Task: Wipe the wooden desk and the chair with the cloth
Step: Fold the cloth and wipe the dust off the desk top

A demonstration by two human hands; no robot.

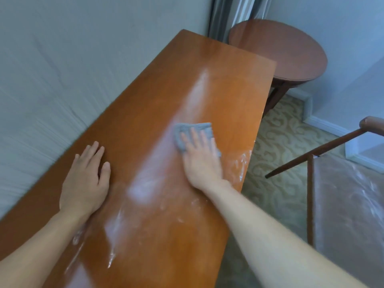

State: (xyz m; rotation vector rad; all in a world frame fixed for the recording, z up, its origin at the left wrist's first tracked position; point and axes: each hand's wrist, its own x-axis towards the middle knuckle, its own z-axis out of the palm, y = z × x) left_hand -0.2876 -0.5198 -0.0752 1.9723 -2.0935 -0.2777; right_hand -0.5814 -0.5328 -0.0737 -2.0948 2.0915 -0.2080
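The long wooden desk [207,84] runs from bottom left to top centre, its glossy top streaked with white dust and smears. A grey cloth [182,132] lies on it near the right edge. My right hand [200,156] presses flat on the cloth with straight fingers. My left hand [86,181] rests flat on the bare desk top to the left, holding nothing. The chair [345,204] stands at the right, its seat under dusty clear plastic and a dark wooden arm sticking out toward the desk.
A round wooden side table [278,50] stands past the desk's far right corner, by a grey curtain [230,15]. A pale wall [62,69] borders the desk's left side. Patterned carpet [278,146] lies between desk and chair.
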